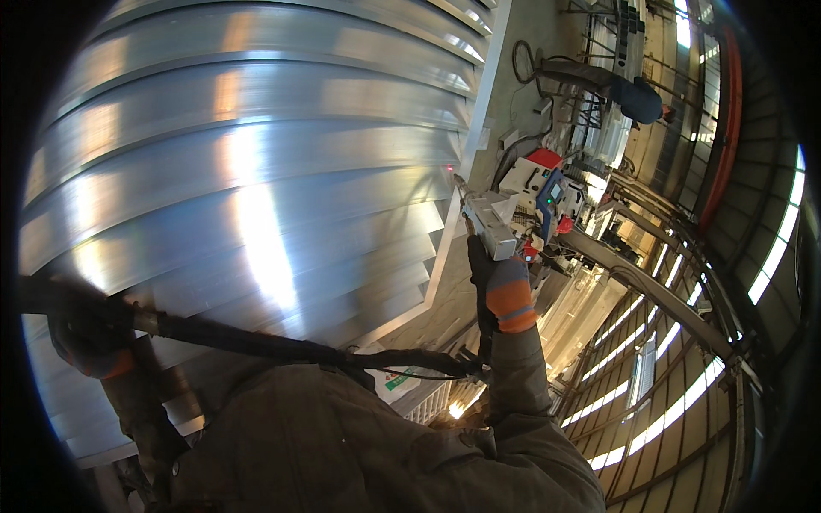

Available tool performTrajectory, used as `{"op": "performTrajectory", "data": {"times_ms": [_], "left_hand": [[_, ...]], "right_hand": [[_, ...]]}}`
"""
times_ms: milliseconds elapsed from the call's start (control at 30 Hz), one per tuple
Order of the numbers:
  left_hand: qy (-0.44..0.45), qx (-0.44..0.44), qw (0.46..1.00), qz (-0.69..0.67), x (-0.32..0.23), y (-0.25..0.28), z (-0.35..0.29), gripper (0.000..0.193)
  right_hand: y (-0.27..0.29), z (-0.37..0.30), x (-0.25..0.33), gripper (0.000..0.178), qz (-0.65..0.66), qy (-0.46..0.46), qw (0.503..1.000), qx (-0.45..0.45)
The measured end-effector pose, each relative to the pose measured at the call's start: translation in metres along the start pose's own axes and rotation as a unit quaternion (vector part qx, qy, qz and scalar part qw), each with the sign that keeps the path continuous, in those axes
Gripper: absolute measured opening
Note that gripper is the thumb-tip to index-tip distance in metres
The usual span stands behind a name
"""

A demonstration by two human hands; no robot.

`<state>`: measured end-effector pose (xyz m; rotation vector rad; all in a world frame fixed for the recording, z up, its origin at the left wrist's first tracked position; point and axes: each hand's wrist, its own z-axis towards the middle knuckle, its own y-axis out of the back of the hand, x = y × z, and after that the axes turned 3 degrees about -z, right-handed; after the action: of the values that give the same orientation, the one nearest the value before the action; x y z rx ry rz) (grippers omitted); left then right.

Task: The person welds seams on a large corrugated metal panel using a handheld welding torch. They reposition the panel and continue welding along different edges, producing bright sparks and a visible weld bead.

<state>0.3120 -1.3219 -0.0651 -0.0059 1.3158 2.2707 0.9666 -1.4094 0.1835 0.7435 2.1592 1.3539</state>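
Note:
My right hand (506,291), in a dark glove with an orange cuff, is closed round a silver, gun-shaped welding torch (492,227). Its narrow tip points up and left at the edge of a large slatted metal panel (351,162). A small red light spot (450,168) shows on the panel just past the tip. From the torch a thick black hose (256,339) runs across my front to the left. My left hand (90,338), gloved too, is at this hose over the panel's near left part. Its fingers are lost in shadow, so their grip does not show.
Beyond the panel's right edge stands a white, blue and red machine (543,192) with cables. Farther back is another person (637,98) in dark clothes. A long metal beam (650,291) crosses at right. Black cable (523,64) loops over the floor.

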Motion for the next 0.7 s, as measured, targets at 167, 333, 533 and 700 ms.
{"op": "performTrajectory", "data": {"times_ms": [167, 333, 533, 700], "left_hand": [[0.090, 0.067, 0.993, 0.034, 0.018, -0.002, -0.036, 0.059], [0.079, 0.072, 0.993, 0.047, 0.035, -0.006, -0.068, 0.056], [0.083, 0.050, 0.995, 0.012, 0.039, -0.010, -0.068, 0.076], [0.099, 0.053, 0.993, 0.023, 0.025, -0.005, -0.051, 0.070]], "right_hand": [[0.000, 0.001, 0.025, 0.040, -0.111, 0.085, 0.989, -0.048], [-0.002, 0.006, 0.043, 0.045, -0.094, 0.034, 0.994, -0.050], [-0.005, 0.009, 0.042, 0.043, -0.138, 0.022, 0.990, -0.012], [-0.007, 0.008, 0.046, 0.041, -0.189, 0.045, 0.981, -0.012]]}}
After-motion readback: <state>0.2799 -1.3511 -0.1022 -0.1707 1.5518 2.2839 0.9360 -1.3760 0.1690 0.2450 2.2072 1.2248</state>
